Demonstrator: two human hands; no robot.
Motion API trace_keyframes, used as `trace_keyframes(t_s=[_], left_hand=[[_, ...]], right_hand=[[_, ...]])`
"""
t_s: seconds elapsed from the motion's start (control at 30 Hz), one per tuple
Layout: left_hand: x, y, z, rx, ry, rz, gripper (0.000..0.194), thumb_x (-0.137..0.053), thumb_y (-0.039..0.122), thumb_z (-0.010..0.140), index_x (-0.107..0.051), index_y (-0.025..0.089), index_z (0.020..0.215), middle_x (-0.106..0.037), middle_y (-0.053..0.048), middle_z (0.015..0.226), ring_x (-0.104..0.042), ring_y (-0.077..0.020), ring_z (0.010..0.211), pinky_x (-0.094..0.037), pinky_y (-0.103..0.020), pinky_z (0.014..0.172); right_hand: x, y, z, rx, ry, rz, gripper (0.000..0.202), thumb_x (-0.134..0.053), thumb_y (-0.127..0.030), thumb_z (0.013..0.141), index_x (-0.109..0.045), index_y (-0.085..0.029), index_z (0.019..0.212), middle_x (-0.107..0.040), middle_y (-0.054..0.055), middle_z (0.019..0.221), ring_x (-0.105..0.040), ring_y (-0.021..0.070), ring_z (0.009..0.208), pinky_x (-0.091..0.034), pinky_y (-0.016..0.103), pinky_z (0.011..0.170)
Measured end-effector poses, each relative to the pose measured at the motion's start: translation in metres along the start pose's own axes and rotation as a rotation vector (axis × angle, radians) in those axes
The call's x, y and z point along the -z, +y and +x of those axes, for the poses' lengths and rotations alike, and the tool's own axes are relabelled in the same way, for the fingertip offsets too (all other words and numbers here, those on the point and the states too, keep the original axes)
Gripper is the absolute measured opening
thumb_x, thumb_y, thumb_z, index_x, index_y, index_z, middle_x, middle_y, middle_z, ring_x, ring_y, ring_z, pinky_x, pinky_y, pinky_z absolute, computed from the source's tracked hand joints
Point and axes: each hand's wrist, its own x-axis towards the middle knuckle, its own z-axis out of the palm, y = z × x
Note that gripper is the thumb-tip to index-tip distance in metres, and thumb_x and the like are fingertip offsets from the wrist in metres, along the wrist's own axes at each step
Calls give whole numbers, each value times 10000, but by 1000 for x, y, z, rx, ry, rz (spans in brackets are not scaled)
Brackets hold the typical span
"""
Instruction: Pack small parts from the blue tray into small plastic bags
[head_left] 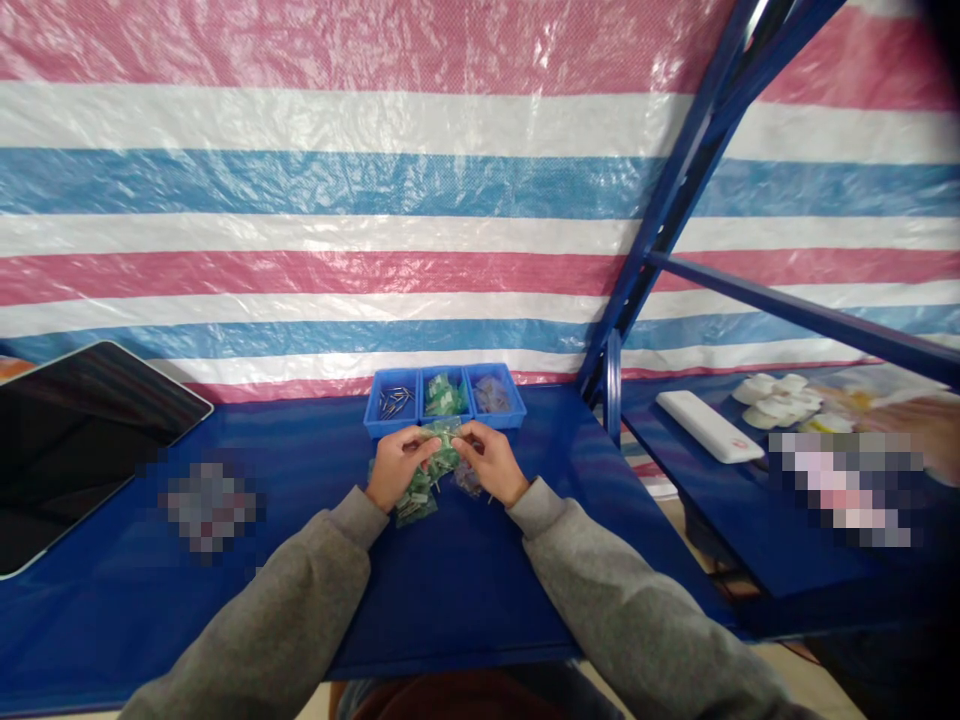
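Translucent green packet (445, 459), pinched

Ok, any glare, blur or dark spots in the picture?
Head view, back: glare streaks the striped sheet; head view, far right: a co-worker's hand looks smeared, the picture's edge dark; head view, centre: left hand and right hand read clearly, the green packets less so; head view, both sides: pixelated patches hide detail.

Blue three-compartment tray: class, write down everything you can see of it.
The tray is blue, plastic-looking and upright, with three open compartments in a row. The left one holds slim metallic-looking pieces, the middle green packets, the right translucent packets. It rests on the blue table, just beyond the left hand and right hand, near the striped sheet. Whether the hands touch it is unclear.
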Motion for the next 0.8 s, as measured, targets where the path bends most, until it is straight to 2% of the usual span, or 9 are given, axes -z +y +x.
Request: trace_keyframes(t_s=[0.13,0.3,0.43,0.53,0.6,0.63,0.7,0.73,0.8], left_hand=[[-1,0,0,-9,-21,-69,238,-614,348,754,-626,119,817,-593,-16,696,-505,-105,536,-421,-220,506],[1,2,-2,-7,40,22,229,-593,350,775,-620,128,729,-479,40,451,-424,-81,413,-356,-207,452],[0,3,-5,-34,99,63,242,-573,354,791,-633,130,725,-502,29,466,-456,-89,434,-375,-208,469],[-1,3,-5,-61,144,36,244,-561,338,807,-630,141,934,-570,11,585,-492,-97,485,-406,-207,487],[-1,2,-2,-107,210,13,326,-522,323,836,-549,171,1124,-627,-32,802,-542,-113,594,-439,-212,522],[-1,1,-1,-138,257,10,358,-503,315,849,-503,189,1184,-620,-60,948,-565,-127,682,-458,-220,553],[1,-2,1,-191,354,37,381,-500,300,851,-466,208,1220,-536,-95,1168,-567,-161,866,-485,-245,643],[1,-3,2,-209,372,57,380,-507,295,848,-469,209,1216,-511,-101,1201,-559,-172,913,-489,-258,678],[2,-5,3,-229,377,101,358,-519,285,840,-492,206,1188,-498,-105,1199,-552,-183,948,-487,-276,719]], right_hand=[[-1,2,1,-22,8,42,233,-519,-389,823,-606,-174,846,-586,23,725,-511,140,630,-409,235,575],[1,2,3,-65,-4,38,281,-533,-394,810,-541,-165,648,-504,-21,537,-457,107,502,-379,220,504],[2,-3,5,-137,-51,171,291,-575,-401,777,-517,-162,621,-510,-27,496,-447,91,438,-359,208,441],[2,-1,9,-197,-63,308,284,-608,-405,751,-545,-151,640,-508,-31,470,-418,73,381,-329,192,379],[1,2,13,-241,-25,412,270,-616,-409,747,-600,-140,750,-531,-24,495,-431,72,365,-332,186,350],[0,4,15,-262,18,478,308,-619,-411,745,-614,-141,892,-567,-12,549,-472,84,382,-360,190,351],[-1,8,19,-304,37,635,569,-644,-387,731,-466,-201,1238,-648,50,858,-611,134,546,-488,237,445],[-1,10,20,-310,30,694,702,-665,-359,716,-349,-256,1335,-611,79,1068,-651,158,668,-536,276,528],[-1,13,22,-267,9,749,891,-705,-290,680,-180,-351,1398,-387,80,1374,-627,204,954,-550,354,736]])
